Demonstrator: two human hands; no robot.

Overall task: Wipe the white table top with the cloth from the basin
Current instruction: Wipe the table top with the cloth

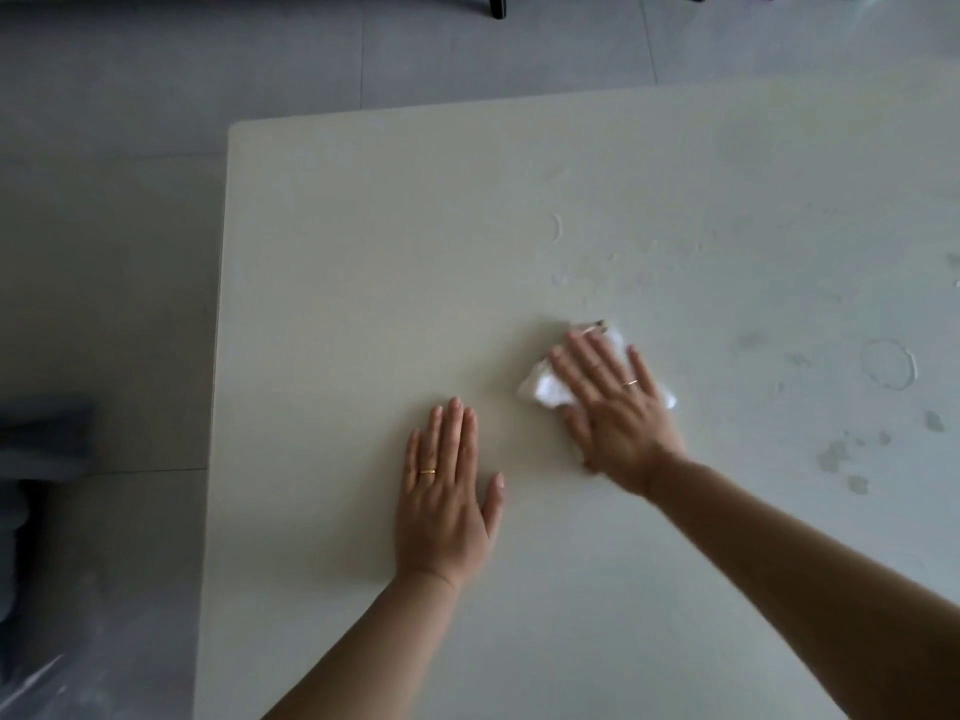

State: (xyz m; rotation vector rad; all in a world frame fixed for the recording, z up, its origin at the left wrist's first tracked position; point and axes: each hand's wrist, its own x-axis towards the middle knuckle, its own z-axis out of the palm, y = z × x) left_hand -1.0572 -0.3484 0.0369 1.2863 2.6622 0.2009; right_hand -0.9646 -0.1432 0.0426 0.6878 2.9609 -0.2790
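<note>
The white table top (395, 241) fills most of the view. My right hand (615, 407) lies flat on a crumpled white cloth (545, 389) near the table's middle, fingers spread, pressing it to the surface. Parts of the cloth show beyond the fingertips and on both sides of the hand. My left hand (447, 491) rests palm down on the bare table, to the left of the cloth and apart from it, holding nothing. The basin is not in view.
Wet smears and a ring mark (888, 363) spot the table to the right of the cloth, with droplets (841, 454) nearer the front. The table's left edge (215, 407) drops to grey floor tiles. A dark object (41, 459) sits on the floor at left.
</note>
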